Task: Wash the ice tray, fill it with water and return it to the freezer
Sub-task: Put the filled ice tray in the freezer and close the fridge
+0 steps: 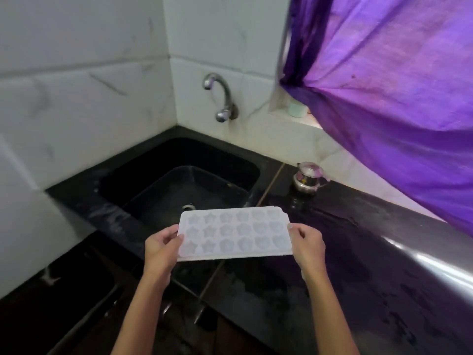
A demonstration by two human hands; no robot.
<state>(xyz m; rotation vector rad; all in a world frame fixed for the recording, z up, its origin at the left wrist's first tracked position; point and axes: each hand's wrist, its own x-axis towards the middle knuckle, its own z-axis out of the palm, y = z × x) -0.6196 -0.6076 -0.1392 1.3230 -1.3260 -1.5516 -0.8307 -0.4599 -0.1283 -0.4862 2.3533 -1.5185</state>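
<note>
A white ice tray [234, 233] with star- and flower-shaped cells is held level, cells up, over the front edge of a black sink [122, 172]. My left hand [162, 248] grips its left short end and my right hand [307, 245] grips its right short end. The tray covers part of the sink's front rim; the drain [188, 207] shows just beyond it. A chrome tap [220, 98] comes out of the tiled wall behind the sink. No water runs from it.
A dark, wet-looking counter [345, 239] runs to the right, with a small steel lidded pot [308, 178] near the wall. A purple curtain [396, 85] hangs at the upper right over a window ledge holding a pale cup [297, 108]. White tiled walls close the corner.
</note>
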